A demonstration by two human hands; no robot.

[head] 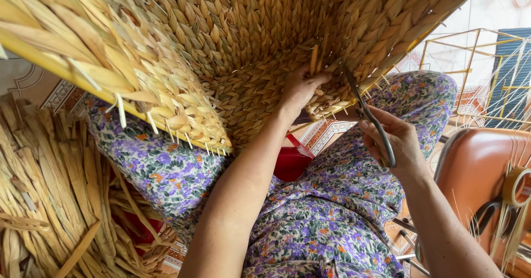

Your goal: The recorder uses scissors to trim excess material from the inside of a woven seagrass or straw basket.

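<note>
Your left hand [298, 90] presses into the large woven straw-coloured basket [249, 40] tilted over your lap, fingers pinching a loose dried strand [314, 59] at its far inner wall. Your right hand [395, 142] is clenched around dark metal scissors [368, 115], blades pointing up at that strand. Cutting so close to your fingertips risks nicking them, or severing a woven strand.
</note>
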